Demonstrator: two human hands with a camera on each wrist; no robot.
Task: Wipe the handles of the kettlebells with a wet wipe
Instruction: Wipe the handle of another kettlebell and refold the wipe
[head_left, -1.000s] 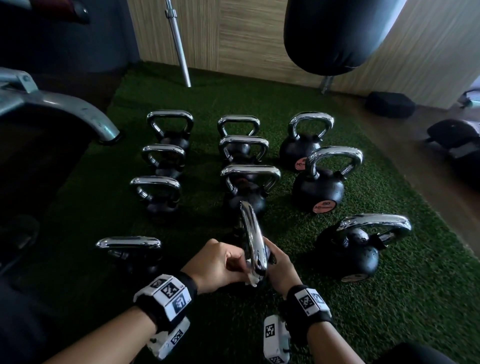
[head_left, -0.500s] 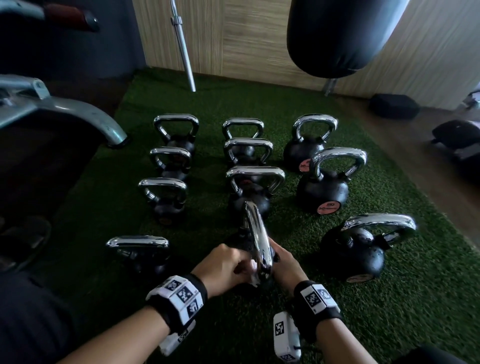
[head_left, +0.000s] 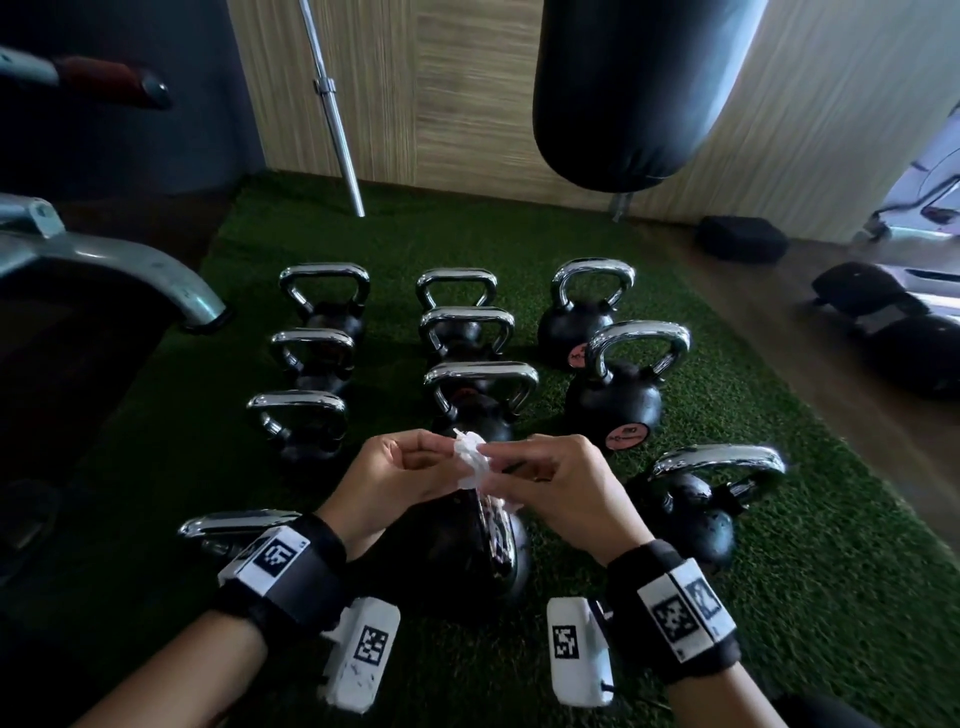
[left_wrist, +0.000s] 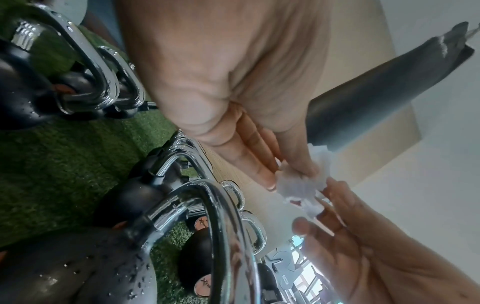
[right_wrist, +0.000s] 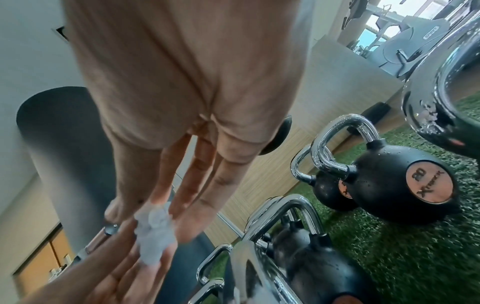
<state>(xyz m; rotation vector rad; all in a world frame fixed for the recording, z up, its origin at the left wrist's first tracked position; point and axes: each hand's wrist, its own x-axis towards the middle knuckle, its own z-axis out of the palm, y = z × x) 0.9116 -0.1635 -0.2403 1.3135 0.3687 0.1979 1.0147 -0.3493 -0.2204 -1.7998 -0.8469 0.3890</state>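
Both hands have lifted off the nearest kettlebell's handle (head_left: 496, 525), now just below them. Left hand (head_left: 395, 480) and right hand (head_left: 550, 483) are together, each pinching the crumpled wet wipe (head_left: 470, 460) between them. Likely refolding before the next handle.

Both hands, left hand (head_left: 400, 475) and right hand (head_left: 558, 480), lifted off the kettlebell handle (head_left: 496, 530), now pinching the wipe (head_left: 470, 460) above it.
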